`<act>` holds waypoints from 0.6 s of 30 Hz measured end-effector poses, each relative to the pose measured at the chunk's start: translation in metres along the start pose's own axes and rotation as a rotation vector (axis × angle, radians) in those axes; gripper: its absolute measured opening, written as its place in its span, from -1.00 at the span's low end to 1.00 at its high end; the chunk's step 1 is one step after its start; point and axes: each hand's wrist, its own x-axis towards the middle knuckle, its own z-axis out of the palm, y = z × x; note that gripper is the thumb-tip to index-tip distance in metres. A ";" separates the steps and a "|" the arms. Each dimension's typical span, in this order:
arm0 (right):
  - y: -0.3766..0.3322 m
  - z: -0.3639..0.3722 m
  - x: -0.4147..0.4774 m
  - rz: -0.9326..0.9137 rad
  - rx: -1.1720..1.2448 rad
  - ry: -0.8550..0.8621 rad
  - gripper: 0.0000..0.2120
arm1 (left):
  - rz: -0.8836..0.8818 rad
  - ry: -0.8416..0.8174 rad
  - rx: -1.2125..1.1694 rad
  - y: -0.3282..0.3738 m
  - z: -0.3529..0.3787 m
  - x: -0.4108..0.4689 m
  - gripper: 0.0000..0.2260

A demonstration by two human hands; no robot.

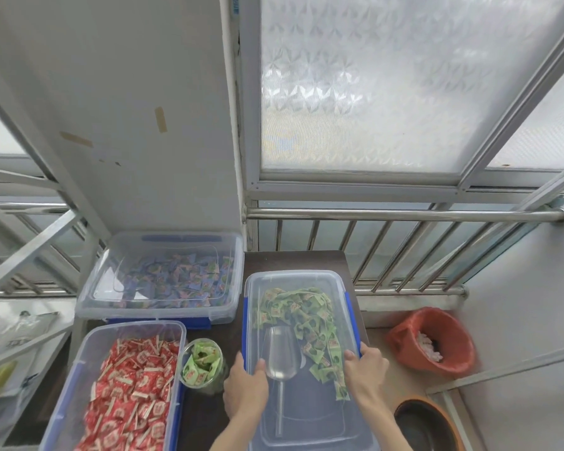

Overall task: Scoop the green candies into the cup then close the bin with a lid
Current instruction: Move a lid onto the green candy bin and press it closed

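Lid on the green candy bin, both my hands on it.
My left hand [246,384] and right hand [365,369] clasp the clear lid [293,281]'s side edges; green candies [302,315] and metal scoop [279,356] lie beneath, the filled cup [202,366] just left.

To my left sits an open bin of red candies [131,388], and behind it a closed clear bin of blue candies [173,281] rests against the white wall [127,109], which carries two strips of tan tape [161,119]. Past the dark table [293,260] runs a metal railing [404,214] with upright bars, under a frosted window [388,86]. On the floor to my right stands an orange bucket [433,341] with white bits inside, and nearer to me a dark round basin [427,424] pokes in at the bottom edge.
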 end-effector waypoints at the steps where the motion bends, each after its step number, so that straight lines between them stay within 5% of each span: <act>1: 0.000 -0.002 0.000 -0.004 0.000 -0.009 -0.72 | 0.007 -0.009 -0.008 -0.001 -0.001 0.000 -0.43; 6: -0.002 -0.027 0.010 -0.036 0.062 -0.218 -0.81 | 0.071 -0.105 -0.135 -0.012 -0.005 0.002 -0.31; 9: -0.013 -0.031 0.021 -0.037 0.171 -0.324 -0.50 | 0.095 -0.146 -0.137 -0.016 -0.007 0.001 -0.25; 13: -0.023 -0.018 0.024 -0.086 0.127 -0.236 -0.66 | 0.084 -0.136 -0.151 -0.016 -0.009 0.002 -0.27; 18: -0.020 -0.005 0.027 0.016 0.128 -0.158 -0.47 | 0.056 -0.056 -0.094 -0.011 -0.007 0.002 -0.29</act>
